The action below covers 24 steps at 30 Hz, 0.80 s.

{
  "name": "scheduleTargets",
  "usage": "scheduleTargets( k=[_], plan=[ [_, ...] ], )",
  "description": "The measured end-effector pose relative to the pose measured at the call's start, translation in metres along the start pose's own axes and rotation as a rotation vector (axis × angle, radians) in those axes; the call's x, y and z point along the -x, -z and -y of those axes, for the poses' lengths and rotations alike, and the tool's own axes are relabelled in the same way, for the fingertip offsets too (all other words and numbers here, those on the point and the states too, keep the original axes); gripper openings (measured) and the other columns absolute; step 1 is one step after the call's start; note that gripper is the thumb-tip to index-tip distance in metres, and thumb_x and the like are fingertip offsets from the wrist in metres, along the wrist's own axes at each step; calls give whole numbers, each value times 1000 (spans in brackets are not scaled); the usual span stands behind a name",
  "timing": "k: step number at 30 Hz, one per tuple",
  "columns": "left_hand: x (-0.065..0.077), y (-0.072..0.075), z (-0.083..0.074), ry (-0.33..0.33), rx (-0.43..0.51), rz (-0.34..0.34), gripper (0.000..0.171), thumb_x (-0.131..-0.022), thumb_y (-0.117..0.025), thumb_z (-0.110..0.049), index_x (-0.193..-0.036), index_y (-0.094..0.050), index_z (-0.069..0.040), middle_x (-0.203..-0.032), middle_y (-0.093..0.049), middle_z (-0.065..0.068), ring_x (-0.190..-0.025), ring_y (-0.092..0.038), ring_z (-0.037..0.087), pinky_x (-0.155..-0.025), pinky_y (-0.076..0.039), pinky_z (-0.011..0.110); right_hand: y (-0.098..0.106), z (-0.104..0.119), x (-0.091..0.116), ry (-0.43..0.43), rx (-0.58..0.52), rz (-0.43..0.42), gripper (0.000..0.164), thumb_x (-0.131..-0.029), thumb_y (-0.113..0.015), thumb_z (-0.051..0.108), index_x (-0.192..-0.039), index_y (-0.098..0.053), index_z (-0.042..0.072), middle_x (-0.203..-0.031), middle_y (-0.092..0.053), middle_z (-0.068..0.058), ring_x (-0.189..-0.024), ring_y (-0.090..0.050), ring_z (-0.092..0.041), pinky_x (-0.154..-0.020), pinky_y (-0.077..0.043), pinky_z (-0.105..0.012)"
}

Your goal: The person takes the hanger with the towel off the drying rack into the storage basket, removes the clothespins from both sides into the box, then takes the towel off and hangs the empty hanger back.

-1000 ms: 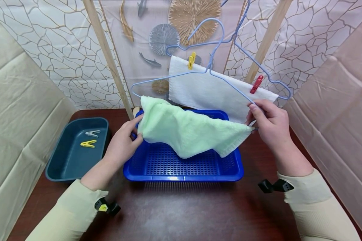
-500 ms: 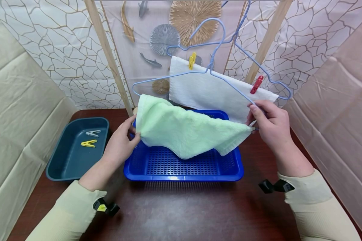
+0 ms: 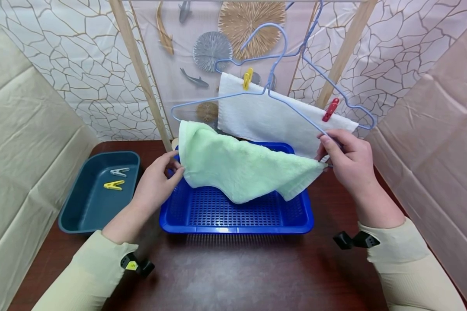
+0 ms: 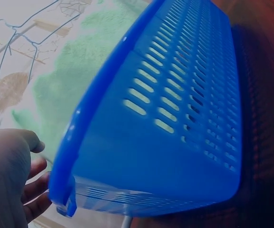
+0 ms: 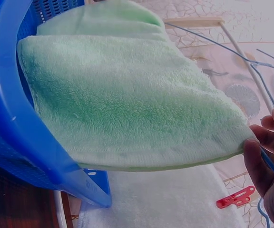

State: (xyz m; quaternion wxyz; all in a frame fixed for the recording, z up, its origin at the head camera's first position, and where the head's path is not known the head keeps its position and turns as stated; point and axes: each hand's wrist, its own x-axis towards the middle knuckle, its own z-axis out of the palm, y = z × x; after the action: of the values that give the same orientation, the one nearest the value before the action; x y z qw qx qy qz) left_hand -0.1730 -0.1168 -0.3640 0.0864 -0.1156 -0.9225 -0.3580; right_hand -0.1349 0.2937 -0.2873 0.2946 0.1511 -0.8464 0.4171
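Note:
A light green towel (image 3: 225, 166) is draped over the lower bar of a blue wire clothes hanger (image 3: 274, 65) above a blue perforated basket (image 3: 237, 230). At its right end, my right hand (image 3: 350, 155) pinches the hanger wire together with the towel's corner, also seen in the right wrist view. My left hand (image 3: 157, 179) is at the towel's left edge, its thumb tip right at the cloth. From the left wrist, that hand (image 4: 13, 175) shows its thumb and loosely bent fingers apart, beside the basket's rim (image 4: 73, 126).
Behind, a white towel (image 3: 264, 108) hangs from another blue hanger (image 3: 328, 75), held by a yellow clothespin (image 3: 247, 78) and a red clothespin (image 3: 331, 109). A teal tray (image 3: 89, 207) on the left holds a white clothespin (image 3: 119, 172) and a yellow clothespin (image 3: 114, 185). Wooden posts (image 3: 140, 65) flank the hangers.
The green towel's left edge was drawn left and spread smoother, then shifted slightly back right. My left hand moved left with it and its fingers now look looser. My right hand stayed put.

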Motion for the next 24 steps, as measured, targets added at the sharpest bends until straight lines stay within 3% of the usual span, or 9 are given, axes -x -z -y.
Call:
scheduleTargets(
  k=[11, 24],
  plan=[
    [-10, 12, -15, -21, 45, -65, 49, -91, -55, -38, -136, -43, -22, -104, -57, 0, -87, -54, 16, -72, -51, 34, 1, 3, 0, 38, 1, 10, 14, -91, -57, 11, -97, -67, 4, -69, -61, -3, -56, -52, -9, -47, -47, -18],
    [-27, 28, -33, -41, 99, -77, 52, -91, -52, -44, -137, -40, -24, -108, -55, 1, -92, -55, 14, -77, -50, 35, 1, 16, 0, 33, 0, 19, 12, -91, -56, 7, -96, -66, 1, -68, -60, -9, -55, -51, -8, -45, -46, -16]
  ],
)
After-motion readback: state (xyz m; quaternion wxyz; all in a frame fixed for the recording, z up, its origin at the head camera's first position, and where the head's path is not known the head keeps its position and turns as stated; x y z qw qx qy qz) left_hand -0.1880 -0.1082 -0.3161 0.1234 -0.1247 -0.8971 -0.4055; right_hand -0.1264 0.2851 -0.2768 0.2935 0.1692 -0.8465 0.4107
